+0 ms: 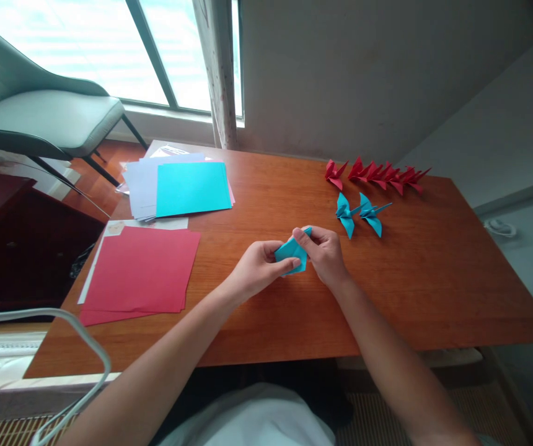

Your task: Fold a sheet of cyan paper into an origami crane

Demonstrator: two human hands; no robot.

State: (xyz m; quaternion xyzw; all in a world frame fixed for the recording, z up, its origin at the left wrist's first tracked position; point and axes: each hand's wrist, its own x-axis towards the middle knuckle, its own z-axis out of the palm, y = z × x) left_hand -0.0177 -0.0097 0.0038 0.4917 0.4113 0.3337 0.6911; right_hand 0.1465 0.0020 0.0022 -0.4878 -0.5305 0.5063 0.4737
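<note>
Between my two hands is a small folded piece of blue paper [293, 253], held above the wooden table [257, 328]. My left hand [263, 266] pinches its left and lower part, with the thumb lying across the front. At the upper right corner, my right hand [325, 251] grips the paper between thumb and fingers. Some of the fingers behind the paper are hidden. To the right of my hands stand two blue paper cranes [370, 214]. Behind them is a row of several red paper cranes [387, 174].
Blue sheets [194, 189] lie on white paper [142, 186] at the back left. Nearer me is a stack of red sheets [140, 269]. A grey chair [52, 121] stands by the window, and a white curved tube [92, 347] rises at the lower left.
</note>
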